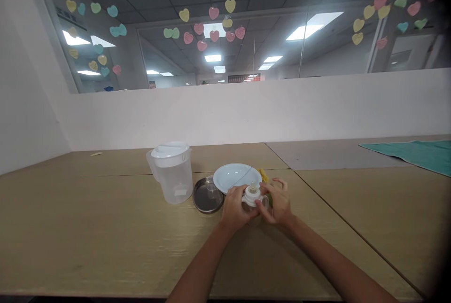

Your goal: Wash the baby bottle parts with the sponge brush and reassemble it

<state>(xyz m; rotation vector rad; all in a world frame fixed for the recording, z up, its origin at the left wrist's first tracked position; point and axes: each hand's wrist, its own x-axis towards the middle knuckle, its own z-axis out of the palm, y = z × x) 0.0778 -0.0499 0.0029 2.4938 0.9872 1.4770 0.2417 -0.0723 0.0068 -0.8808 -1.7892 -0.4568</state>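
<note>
A small clear baby bottle (252,196) with a white collar, a pale teat and side handles is between my hands, in front of a white plate. My left hand (235,208) is wrapped round its left side. On the right, my right hand (277,202) has its thumb and index finger at the white collar, with the other fingers curved away. The white plate (234,176) lies just behind the bottle. Something yellow (263,175) shows behind my right hand, partly hidden.
Left of the plate, a round dark metal tray (204,199) holds a small clear item (211,184). A clear pitcher (176,183) with a white lid stands further left. A green cloth (419,152) lies at the far right, and a white wall (246,115) rises behind the table (105,232).
</note>
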